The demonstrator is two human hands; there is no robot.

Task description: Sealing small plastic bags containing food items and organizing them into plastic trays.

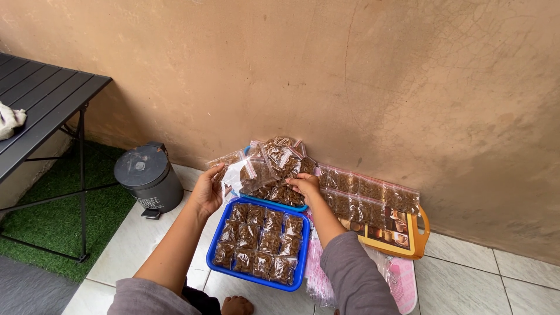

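Observation:
My left hand point(208, 189) holds up a clear zip bag point(245, 173) of brown pieces by its left side, over the far end of a blue tray point(217, 233). My right hand point(304, 184) pinches a small filled packet point(290, 192) from a heap of packets point(279, 156) in a second blue tray point(291, 206) behind. The near blue tray holds several small clear packets of brown pieces point(259, 244) laid in rows.
An orange-rimmed tray point(421, 238) with more packets point(367, 198) leans by the tan wall at right. A pink cloth point(402, 280) lies beneath. A dark pedal bin point(149, 178) stands at left, beside a black slatted table point(41, 99) on green turf point(52, 216). My toes point(236, 305) show below.

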